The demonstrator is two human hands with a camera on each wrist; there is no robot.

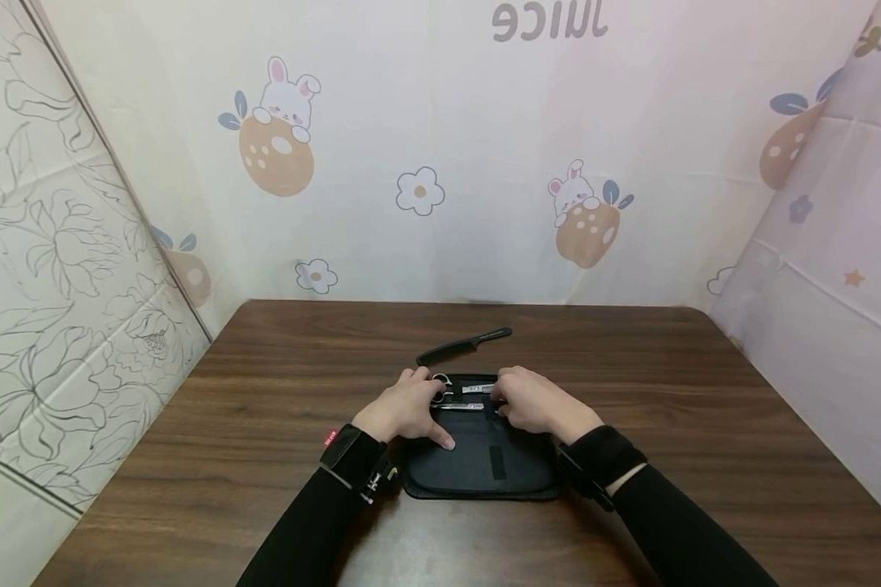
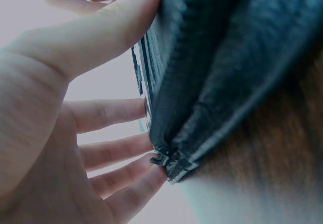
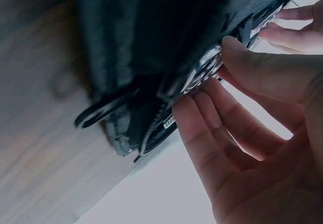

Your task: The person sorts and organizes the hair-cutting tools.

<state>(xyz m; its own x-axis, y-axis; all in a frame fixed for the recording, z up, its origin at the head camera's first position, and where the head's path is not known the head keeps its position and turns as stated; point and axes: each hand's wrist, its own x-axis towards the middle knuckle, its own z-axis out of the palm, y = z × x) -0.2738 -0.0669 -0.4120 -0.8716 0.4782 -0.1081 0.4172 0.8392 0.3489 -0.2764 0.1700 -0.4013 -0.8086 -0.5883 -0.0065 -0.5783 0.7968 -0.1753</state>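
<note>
A black zippered case lies opened out on the table, with two pairs of silver scissors in its upper part. The upper scissors have their finger loops at the left, beside my left fingers. The lower scissors point their blades left, and their handle end is behind my right hand. My left hand rests on the case's left side, fingers extended and thumb on the black panel. My right hand has curled fingers; in the right wrist view its thumb and fingers pinch silver scissor loops.
A black comb lies behind the case on the brown wooden table. A black strap loop sticks out from the case's edge. Printed curtains hang behind the table and at both sides.
</note>
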